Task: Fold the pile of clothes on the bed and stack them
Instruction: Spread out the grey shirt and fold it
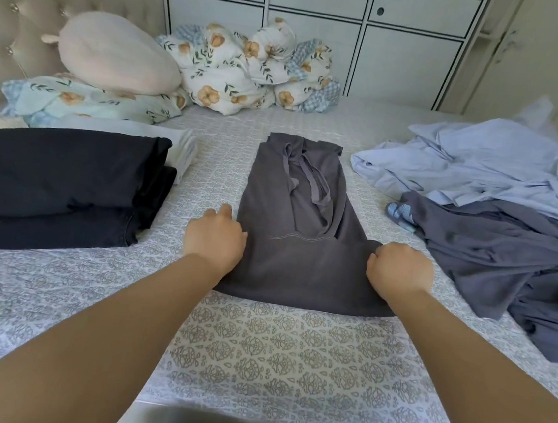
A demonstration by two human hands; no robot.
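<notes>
Dark grey drawstring trousers [291, 212] lie lengthwise in the middle of the bed, their near end folded up over themselves. My left hand [214, 239] grips the folded part at its left edge, fingers curled under the cloth. My right hand [400, 270] grips the right edge of the same fold. A stack of folded dark clothes [56, 184] sits to the left, with a folded white piece [185, 153] behind it. On the right lies an unfolded pile: light blue garments [482, 163] over a slate-grey garment [506, 262].
The patterned bedsheet [290, 357] shows between me and the trousers. At the head of the bed sit a pink plush cushion [115, 53], a floral pillow [89, 102] and a bunched floral quilt [251, 67]. White cabinets [324, 26] stand behind.
</notes>
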